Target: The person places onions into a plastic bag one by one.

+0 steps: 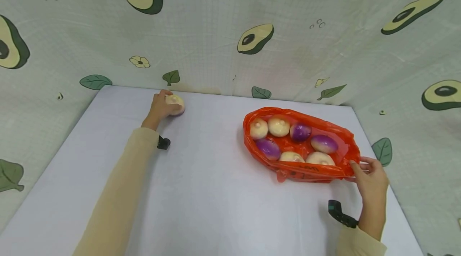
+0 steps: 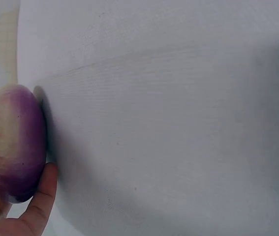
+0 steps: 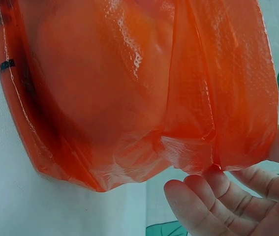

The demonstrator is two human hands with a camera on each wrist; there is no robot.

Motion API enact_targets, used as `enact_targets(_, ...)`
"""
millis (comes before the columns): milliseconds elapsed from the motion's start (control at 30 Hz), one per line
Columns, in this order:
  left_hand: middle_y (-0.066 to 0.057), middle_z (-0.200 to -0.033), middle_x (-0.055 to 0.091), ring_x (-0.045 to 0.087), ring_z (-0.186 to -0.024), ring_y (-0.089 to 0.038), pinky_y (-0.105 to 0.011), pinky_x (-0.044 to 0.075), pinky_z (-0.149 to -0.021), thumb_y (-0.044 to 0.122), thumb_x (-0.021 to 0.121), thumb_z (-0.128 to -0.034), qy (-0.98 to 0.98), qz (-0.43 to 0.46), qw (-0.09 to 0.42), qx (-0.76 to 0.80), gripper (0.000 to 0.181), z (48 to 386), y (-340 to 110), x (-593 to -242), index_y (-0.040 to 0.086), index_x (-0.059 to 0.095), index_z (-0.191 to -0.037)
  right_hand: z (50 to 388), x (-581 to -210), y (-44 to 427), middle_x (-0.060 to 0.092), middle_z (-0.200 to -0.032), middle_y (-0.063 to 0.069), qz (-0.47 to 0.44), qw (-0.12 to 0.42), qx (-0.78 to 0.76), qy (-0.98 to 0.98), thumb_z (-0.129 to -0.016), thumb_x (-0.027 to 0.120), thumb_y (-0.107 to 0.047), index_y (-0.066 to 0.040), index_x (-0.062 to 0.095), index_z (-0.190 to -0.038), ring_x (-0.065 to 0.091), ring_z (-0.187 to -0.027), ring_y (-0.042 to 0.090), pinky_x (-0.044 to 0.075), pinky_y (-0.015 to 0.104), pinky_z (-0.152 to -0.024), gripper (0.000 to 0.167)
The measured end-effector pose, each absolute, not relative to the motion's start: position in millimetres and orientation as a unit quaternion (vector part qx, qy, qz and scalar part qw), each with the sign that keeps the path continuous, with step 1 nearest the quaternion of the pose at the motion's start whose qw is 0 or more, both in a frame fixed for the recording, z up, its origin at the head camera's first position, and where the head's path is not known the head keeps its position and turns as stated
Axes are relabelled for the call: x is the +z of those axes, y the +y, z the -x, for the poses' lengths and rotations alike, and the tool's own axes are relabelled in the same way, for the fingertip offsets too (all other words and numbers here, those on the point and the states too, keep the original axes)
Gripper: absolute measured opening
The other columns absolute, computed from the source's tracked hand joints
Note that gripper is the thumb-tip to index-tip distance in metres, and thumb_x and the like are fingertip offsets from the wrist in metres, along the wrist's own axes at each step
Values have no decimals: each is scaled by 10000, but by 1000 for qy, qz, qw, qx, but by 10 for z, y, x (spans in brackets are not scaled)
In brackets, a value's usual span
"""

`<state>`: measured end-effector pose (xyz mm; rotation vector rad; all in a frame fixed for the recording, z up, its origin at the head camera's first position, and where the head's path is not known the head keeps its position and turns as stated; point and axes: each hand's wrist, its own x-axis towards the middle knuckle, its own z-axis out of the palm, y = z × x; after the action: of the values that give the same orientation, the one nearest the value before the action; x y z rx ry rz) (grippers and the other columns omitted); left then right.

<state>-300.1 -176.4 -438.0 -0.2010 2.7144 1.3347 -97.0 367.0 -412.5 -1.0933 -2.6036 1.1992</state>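
At the far left of the table, my left hand (image 1: 161,106) grips a purple-and-white turnip (image 1: 175,105), fingers and thumb spread around its sides. In the left wrist view the turnip (image 2: 18,142) shows its purple side close to the tabletop. My right hand (image 1: 372,178) pinches the right end of a red plastic bag (image 1: 306,172) between thumb and fingers. Wide open at the top, the bag holds several turnips, some showing white and others purple (image 1: 324,144). From the right wrist, the bag (image 3: 109,98) hides its contents, and the right hand's fingers (image 3: 193,201) extend below its edge.
The white table (image 1: 216,208) ends at the back against a hanging cloth (image 1: 205,28) printed with avocados and leaves. This cloth also drops along both sides. A dark wrist camera (image 1: 163,143) sits on the left wrist, another (image 1: 342,214) on the right.
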Motion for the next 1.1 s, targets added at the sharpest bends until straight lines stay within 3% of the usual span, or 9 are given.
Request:
enact_targets(200,-268,-1396,239,331,-1237,-411,-527,285,-1058,210,655,-802,894,64,51,441,652,2965,-1766,-4382,48,324,-1340,972,-4133,3662,443,-1307,189,358,36,393,-846,-925,465,-432,-69,296,-1422,556,-895,171,511,142,-552,638)
enact_targets(467,-256,-1383,256,342,-1214,-396,-533,307,-1030,236,660,-808,893,60,62,442,654,2892,-1741,-4408,54,330,-1342,975,-4130,3669,463,-1277,198,346,41,392,-851,-927,469,-420,-50,311,-1412,495,-721,-8,511,146,-543,630)
enact_targets(633,-257,-1376,263,342,-1222,-405,-536,302,-1041,229,668,-801,894,45,63,442,648,2825,-1713,-4471,51,346,-1335,968,-4129,3665,457,-1283,191,350,38,388,-852,-925,467,-430,-60,309,-1416,536,-817,93,502,130,-538,635)
enact_targets(833,-240,-1350,288,365,-1211,-402,-533,308,-1041,211,678,-787,891,30,57,449,635,2733,-1653,-4540,61,371,-1323,971,-4133,3668,459,-1279,196,346,39,389,-853,-930,464,-416,-50,310,-1412,516,-774,47,503,135,-536,624)
enact_targets(1100,-225,-1336,299,380,-1202,-396,-537,314,-1035,198,691,-771,890,15,50,453,623,2596,-1528,-4560,72,390,-1302,971,-4134,3660,455,-1288,199,347,42,383,-855,-925,463,-432,-58,305,-1420,561,-922,219,501,130,-537,639)
